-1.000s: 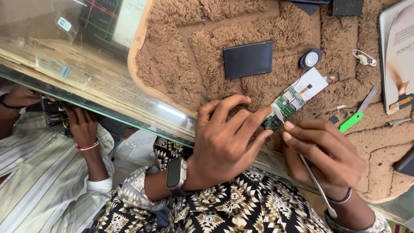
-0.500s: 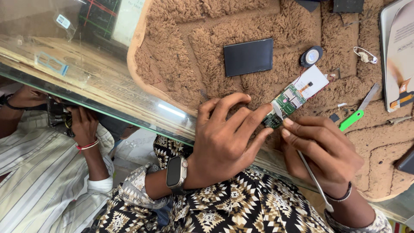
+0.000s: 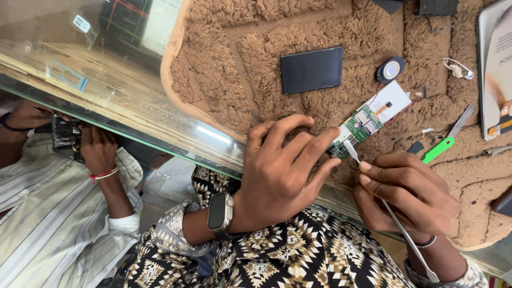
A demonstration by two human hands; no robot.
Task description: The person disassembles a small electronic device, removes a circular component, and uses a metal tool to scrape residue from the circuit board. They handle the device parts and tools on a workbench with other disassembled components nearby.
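Two hands work on a small circuit board [image 3: 368, 125] lying on the brown mat [image 3: 224, 69] on the table. The left hand [image 3: 282, 170] presses its fingertips on the board's near end, pinning it, closed on nothing. The right hand [image 3: 408, 194] pinches a thin metal tool [image 3: 392, 213] whose tip now touches the board's near edge. Little has changed in the last second: both hands sit as before, the tool tip only nudged slightly, so the probing seems to be still underway. A dark panel [image 3: 312, 69] lies well apart.
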